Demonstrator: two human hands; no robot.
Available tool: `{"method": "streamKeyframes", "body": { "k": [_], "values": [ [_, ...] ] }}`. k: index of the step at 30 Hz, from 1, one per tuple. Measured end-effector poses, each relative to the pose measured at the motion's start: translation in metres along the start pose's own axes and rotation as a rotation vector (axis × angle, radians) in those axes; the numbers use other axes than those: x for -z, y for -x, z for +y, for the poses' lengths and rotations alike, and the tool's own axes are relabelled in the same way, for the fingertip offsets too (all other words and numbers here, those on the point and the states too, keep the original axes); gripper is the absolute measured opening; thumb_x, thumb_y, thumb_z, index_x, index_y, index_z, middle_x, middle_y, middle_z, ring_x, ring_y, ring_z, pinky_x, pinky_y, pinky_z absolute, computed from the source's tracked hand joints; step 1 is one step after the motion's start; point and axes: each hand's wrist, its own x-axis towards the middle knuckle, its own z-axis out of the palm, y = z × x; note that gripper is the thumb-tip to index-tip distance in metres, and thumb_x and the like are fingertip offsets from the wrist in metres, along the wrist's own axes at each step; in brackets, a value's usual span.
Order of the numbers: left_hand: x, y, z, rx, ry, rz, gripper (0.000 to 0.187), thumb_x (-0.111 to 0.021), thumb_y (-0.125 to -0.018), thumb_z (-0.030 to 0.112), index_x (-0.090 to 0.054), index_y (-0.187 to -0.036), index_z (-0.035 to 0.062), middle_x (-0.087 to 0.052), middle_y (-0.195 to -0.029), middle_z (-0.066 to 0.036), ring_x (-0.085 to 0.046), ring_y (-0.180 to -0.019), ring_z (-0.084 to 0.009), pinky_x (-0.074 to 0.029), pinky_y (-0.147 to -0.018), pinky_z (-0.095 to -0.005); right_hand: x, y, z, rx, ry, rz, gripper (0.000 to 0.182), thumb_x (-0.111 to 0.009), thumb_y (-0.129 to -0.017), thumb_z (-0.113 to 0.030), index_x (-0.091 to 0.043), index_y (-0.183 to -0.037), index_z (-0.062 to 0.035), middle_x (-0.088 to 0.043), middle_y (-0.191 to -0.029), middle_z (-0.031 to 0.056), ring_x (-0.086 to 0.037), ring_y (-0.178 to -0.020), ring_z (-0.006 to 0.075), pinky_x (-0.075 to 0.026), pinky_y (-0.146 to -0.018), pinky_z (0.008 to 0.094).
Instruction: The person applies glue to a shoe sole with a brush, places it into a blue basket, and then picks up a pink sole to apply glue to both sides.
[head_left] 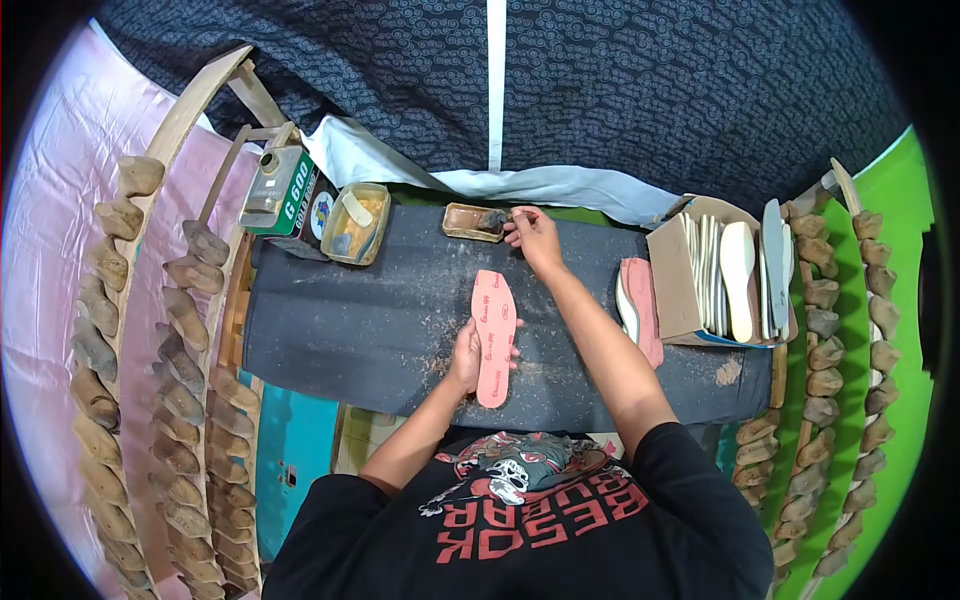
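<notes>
My left hand grips a pink insole with dark printed lettering, thumb on one edge and fingertips showing at the other. The insole is held upright in the view, above the dark cloth. Out in front, my right hand pinches a small dark brush-like tool. Its dark end sits inside a shallow rectangular tray with a brownish, glue-like residue. My right fingers partly hide the tool's handle.
Dark cloth strewn with crumbs covers the table. At back left stand a G 600 can and a yellowish tub. On the right are more insoles and a cardboard box of soles. Racks of wooden shoe lasts flank both sides.
</notes>
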Motion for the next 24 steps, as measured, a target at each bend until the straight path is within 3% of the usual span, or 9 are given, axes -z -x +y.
{"method": "streamKeyframes", "body": {
  "k": [6, 12, 16, 24],
  "values": [
    [-0.005, -0.008, 0.009, 0.000, -0.054, -0.015, 0.069, -0.024, -0.102, 0.057, -0.047, -0.143, 0.0062, -0.061, -0.134, -0.015, -0.067, -0.081, -0.0213, -0.061, -0.066, -0.0383, 0.008, 0.011, -0.021, -0.060, -0.187, 0.066, 0.029, -0.059, -0.103, -0.026, -0.061, -0.115, -0.0001, -0.071, -0.092, 0.0126, -0.068, -0.070, 0.0150, -0.054, -0.062, 0.0261],
    [-0.003, -0.011, 0.010, 0.017, -0.017, -0.031, 0.069, -0.024, -0.103, 0.057, -0.047, -0.143, 0.0060, -0.063, -0.130, -0.015, -0.067, -0.080, -0.0216, -0.061, -0.065, -0.0380, 0.040, 0.038, -0.040, 0.040, -0.295, 0.098, 0.026, -0.061, -0.101, -0.014, -0.059, -0.122, 0.0020, -0.070, -0.098, 0.0165, -0.071, -0.079, 0.0195, -0.058, -0.071, 0.0278],
    [-0.008, -0.013, 0.016, -0.007, -0.019, -0.053, 0.069, -0.025, -0.103, 0.057, -0.047, -0.143, 0.0060, -0.063, -0.129, -0.015, -0.068, -0.080, -0.0219, -0.062, -0.065, -0.0370, 0.056, 0.081, -0.064, 0.107, -0.360, 0.144, 0.026, -0.062, -0.101, -0.015, -0.059, -0.120, 0.0028, -0.070, -0.095, 0.0165, -0.070, -0.078, 0.0199, -0.058, -0.069, 0.0290],
    [-0.023, -0.016, 0.025, -0.005, 0.002, -0.105, 0.067, -0.024, -0.103, 0.055, -0.047, -0.143, 0.0056, -0.063, -0.128, -0.017, -0.069, -0.081, -0.0228, -0.061, -0.063, -0.0362, 0.048, 0.146, -0.078, 0.203, -0.215, 0.073, 0.023, -0.059, -0.103, -0.016, -0.059, -0.116, 0.0024, -0.070, -0.091, 0.0133, -0.069, -0.078, 0.0177, -0.056, -0.070, 0.0291]
  ]
}}
